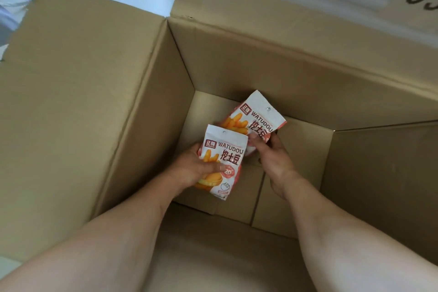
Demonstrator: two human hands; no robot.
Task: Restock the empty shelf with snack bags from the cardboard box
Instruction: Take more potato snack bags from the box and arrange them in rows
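both arms reach down into the deep cardboard box [147, 92], whose floor shows bare cardboard around the hands, so these look like the last bags in it. the left hand [196, 168] grasps the nearer watudou snack bag [225, 152], thumb laid across its printed face and fingers hidden behind it. the right hand [272, 154] pinches the farther watudou snack bag [258, 114] at its lower edge, at about 1 o'clock from the first; the two bags overlap slightly where their edges meet.

what could go wrong: the right hand's hold is only on the bag's bottom corner, so i judge the slick pouch could pivot or slip back to the floor of the box on the way up. the tall walls and standing flaps could also catch a bag's corner and knock it loose.

the nearer bag's long axis runs roughly 12 to 6, hang-hole end at about 12, print facing up. the farther bag's long axis tilts from 7 towards 1, hang-hole end at about 1 o'clock, close to the far wall.
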